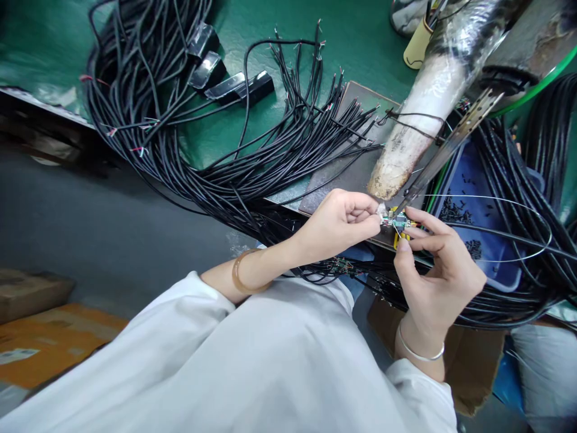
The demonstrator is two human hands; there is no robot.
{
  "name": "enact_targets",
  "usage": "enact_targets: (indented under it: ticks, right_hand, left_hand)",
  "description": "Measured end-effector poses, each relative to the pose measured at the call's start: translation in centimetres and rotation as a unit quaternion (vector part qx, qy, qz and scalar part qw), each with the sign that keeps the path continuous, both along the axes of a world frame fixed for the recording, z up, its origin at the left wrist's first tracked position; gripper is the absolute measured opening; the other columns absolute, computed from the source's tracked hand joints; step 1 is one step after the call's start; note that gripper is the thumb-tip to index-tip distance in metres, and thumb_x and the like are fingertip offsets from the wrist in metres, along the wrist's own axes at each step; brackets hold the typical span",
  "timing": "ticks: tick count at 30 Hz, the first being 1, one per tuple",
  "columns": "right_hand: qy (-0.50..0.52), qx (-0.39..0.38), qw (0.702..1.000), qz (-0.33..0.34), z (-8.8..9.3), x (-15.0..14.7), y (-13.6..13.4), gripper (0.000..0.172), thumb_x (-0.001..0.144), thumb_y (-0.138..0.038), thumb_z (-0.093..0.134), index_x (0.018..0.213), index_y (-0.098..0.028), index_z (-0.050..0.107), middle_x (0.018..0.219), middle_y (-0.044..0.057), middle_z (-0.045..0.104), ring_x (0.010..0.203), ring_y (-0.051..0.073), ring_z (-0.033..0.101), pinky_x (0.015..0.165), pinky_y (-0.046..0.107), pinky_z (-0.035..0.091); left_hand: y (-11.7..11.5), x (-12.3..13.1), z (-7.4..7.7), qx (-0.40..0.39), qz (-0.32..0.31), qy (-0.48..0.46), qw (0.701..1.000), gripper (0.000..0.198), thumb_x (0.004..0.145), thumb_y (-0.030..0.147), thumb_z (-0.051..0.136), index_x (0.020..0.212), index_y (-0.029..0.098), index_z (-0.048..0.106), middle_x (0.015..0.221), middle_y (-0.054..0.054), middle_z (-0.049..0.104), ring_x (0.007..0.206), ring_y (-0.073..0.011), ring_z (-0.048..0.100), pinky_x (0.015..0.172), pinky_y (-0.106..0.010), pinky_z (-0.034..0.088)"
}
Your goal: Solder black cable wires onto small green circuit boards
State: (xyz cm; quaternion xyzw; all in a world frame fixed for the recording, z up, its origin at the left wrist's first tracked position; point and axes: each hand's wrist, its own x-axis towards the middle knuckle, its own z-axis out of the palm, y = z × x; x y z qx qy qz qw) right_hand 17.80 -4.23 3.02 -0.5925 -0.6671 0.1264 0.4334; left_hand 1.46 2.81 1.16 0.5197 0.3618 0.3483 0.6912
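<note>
White sleeves (270, 355), with a brown bangle (246, 273) behind the left grip (343, 224) and a silver bracelet (420, 353) behind the right grip (435, 273).

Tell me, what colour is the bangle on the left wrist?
The bangle is a brownish amber, slightly see-through. The head view shows it clearly.

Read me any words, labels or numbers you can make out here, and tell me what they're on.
None can be read.
Label on the cardboard box: a pale patch, too blurred to read.
Board pinched between the left hand and right hand: any markings are too small to read.
Cables: no print shows.
</note>
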Motion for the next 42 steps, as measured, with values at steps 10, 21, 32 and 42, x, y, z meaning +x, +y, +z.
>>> enact_targets:
  ticks: [10, 21, 32, 42]
  right_hand:
    - [0.000, 0.010, 1.000, -0.009, -0.4, 0.0, 0.0, 0.012, 0.083, -0.011, 0.071, 0.085, -0.020, 0.063, 0.113, 0.006, 0.074, 0.099, 0.022, 0.074, 0.091, 0.044, 0.063]
    - [-0.031, 0.022, 0.999, 0.003, -0.1, 0.2, 0.4, 0.011, 0.085, -0.011, 0.070, 0.083, -0.020, 0.064, 0.108, 0.005, 0.075, 0.100, 0.021, 0.073, 0.087, 0.040, 0.062]
    - [-0.048, 0.019, 0.999, 0.007, 0.8, 0.2, 0.6, 0.013, 0.083, -0.009, 0.070, 0.082, -0.021, 0.065, 0.110, 0.005, 0.074, 0.097, 0.020, 0.073, 0.086, 0.039, 0.061]
    - [-0.062, 0.006, 0.997, 0.036, 0.9, 0.3, 0.4, 0.016, 0.081, -0.006, 0.070, 0.081, -0.019, 0.061, 0.117, 0.006, 0.072, 0.096, 0.017, 0.072, 0.088, 0.034, 0.062]
  left_hand:
    - [-0.1, 0.1, -0.1, 0.020, -0.021, 0.010, 1.000, 0.014, 0.080, 0.019, 0.059, 0.067, 0.014, 0.055, 0.058, 0.006, 0.032, 0.053, -0.0047, 0.028, 0.047, -0.020, 0.022]
    - [1.1, 0.2, -0.3, -0.022, -0.072, -0.001, 0.997, 0.023, 0.075, 0.019, 0.056, 0.058, 0.017, 0.041, 0.057, 0.006, 0.028, 0.054, -0.0042, 0.023, 0.050, -0.022, 0.017]
    - [1.0, 0.1, 0.6, -0.028, -0.062, -0.006, 0.998, 0.020, 0.077, 0.020, 0.055, 0.060, 0.015, 0.046, 0.058, 0.006, 0.029, 0.054, -0.0043, 0.023, 0.050, -0.022, 0.017]
    - [1.2, -0.2, 0.2, -0.026, -0.069, 0.010, 0.997, 0.020, 0.076, 0.021, 0.057, 0.059, 0.015, 0.048, 0.058, 0.006, 0.030, 0.053, -0.0039, 0.024, 0.050, -0.022, 0.018]
